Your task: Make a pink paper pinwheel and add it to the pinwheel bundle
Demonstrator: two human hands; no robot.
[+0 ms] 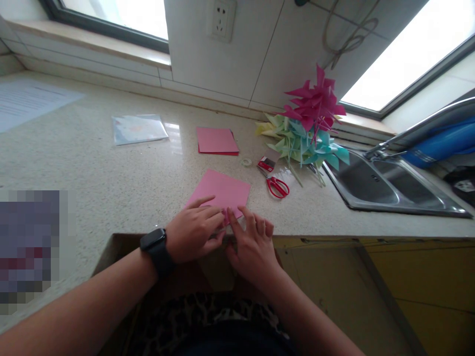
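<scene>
We see both hands on the pink paper sheet point(222, 192), lying flat at the near counter point(111, 183) edge. Left hand point(193, 237) lies flat, fingers spread on the sheet's near edge; right hand point(252, 244) curls beside it, fingertips pinching that edge, both touching. We judge a fold is underway: align corners first, hold one side flat, then crease outward. Scissors point(276, 185) lie right, well apart.
</scene>
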